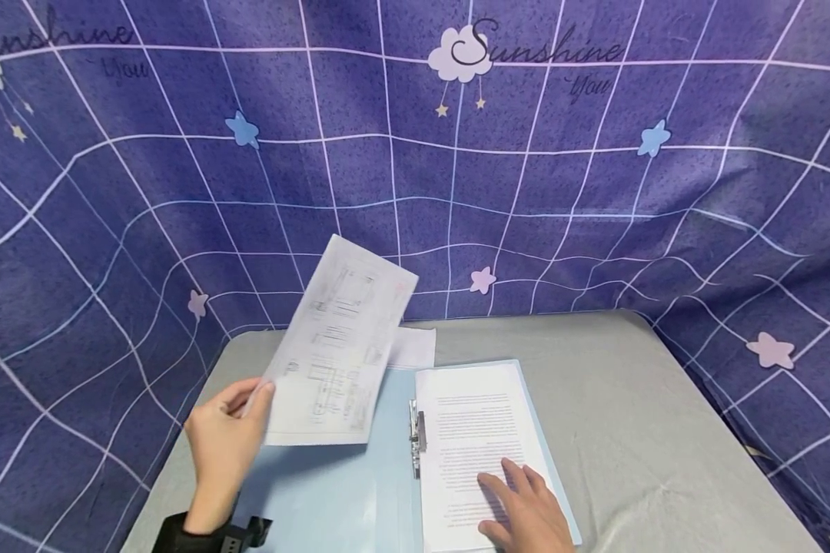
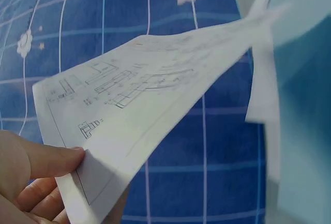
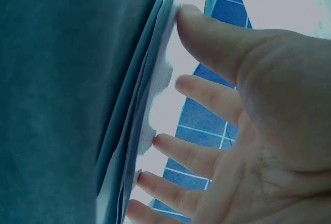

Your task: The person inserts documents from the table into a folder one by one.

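My left hand point(image 1: 227, 438) pinches the lower left edge of a sheet of paper point(image 1: 342, 346) printed with line drawings, thumb on the printed face. Raised and tilted, the sheet hangs over the left cover of a light blue folder point(image 1: 318, 491). In the left wrist view the thumb point(image 2: 57, 161) presses near the corner of the drawing sheet point(image 2: 134, 94). The folder lies spread on the table with a metal clip point(image 1: 416, 439) at its spine. A stack of text pages point(image 1: 480, 430) lies on its right side. My right hand point(image 1: 529, 511) rests fingertips on these pages, fingers spread.
Another white sheet point(image 1: 415, 347) lies beyond the folder, partly hidden behind the raised paper. A grey cloth covers the table point(image 1: 629, 430). Blue patterned fabric point(image 1: 415, 169) hangs at the back and on both sides. A dark strap point(image 1: 210, 535) sits on my left wrist.
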{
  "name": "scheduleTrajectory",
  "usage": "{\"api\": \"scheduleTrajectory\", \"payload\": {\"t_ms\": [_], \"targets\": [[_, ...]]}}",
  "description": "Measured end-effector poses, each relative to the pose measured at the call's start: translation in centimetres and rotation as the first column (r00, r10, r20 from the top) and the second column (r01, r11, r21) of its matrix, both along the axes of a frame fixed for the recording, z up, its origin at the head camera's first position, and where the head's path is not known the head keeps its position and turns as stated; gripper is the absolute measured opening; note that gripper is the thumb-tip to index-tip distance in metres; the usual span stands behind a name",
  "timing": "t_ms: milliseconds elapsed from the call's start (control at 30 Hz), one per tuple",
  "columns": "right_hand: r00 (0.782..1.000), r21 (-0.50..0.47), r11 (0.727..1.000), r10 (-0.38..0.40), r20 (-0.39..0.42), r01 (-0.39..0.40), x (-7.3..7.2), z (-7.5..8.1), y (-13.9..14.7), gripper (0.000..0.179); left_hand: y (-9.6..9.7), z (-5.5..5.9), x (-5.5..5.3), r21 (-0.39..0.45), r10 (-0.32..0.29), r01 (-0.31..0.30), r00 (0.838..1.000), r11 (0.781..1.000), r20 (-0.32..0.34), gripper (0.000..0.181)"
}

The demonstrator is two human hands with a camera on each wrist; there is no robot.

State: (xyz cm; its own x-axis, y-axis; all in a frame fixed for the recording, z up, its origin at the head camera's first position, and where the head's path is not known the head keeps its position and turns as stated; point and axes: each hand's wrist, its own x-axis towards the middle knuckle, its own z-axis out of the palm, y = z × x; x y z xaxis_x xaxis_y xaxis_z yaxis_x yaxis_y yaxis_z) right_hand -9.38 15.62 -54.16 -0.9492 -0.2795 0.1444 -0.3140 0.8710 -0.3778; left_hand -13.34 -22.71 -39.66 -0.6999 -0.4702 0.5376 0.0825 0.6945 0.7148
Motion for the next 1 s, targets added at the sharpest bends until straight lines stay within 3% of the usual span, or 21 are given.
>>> {"api": "scheduleTrajectory", "payload": {"t_ms": [167,333,467,600,733,867,933,1000], "targets": [[0.996,-0.073,0.994,-0.084,-0.037,0.081,-0.6,0.8,-0.5,0.066,2.2,-1.0,0.3,0.126,-0.079,0.072,0.995,0.989,0.053,0.018],[0.993,-0.273,0.959,-0.1,-0.06,0.08,-1.6,1.6,-0.9,0.069,4.7,-1.9,0.8,0.262,-0.172,0.143,0.981,0.955,0.091,0.018],[0.994,-0.464,0.882,-0.101,-0.027,0.077,-2.3,2.1,-1.3,0.064,6.6,-2.8,1.3,0.384,-0.247,0.181,0.96,0.905,0.129,0.018],[0.989,-0.599,0.788,-0.134,0.065,0.146,-2.7,2.6,-1.6,0.056,8.2,-3.5,1.6,0.477,-0.305,0.198,0.939,0.856,0.158,0.02],[0.977,-0.652,0.728,-0.158,0.14,0.211,-2.9,3.0,-1.7,0.051,9.4,-4.3,1.8,0.543,-0.342,0.201,0.924,0.815,0.172,0.019],[0.963,-0.703,0.658,-0.18,0.202,0.27,-2.8,3.3,-1.7,0.042,10.2,-5.2,1.8,0.579,-0.364,0.196,0.912,0.792,0.189,0.018],[0.959,-0.721,0.632,-0.195,0.206,0.284,-2.8,3.3,-1.7,0.033,10.4,-5.6,1.8,0.59,-0.373,0.198,0.908,0.782,0.19,0.019],[0.955,-0.725,0.624,-0.22,0.197,0.293,-2.7,3.2,-1.7,0.023,10.5,-6.0,1.9,0.602,-0.381,0.203,0.906,0.773,0.185,0.02]]}}
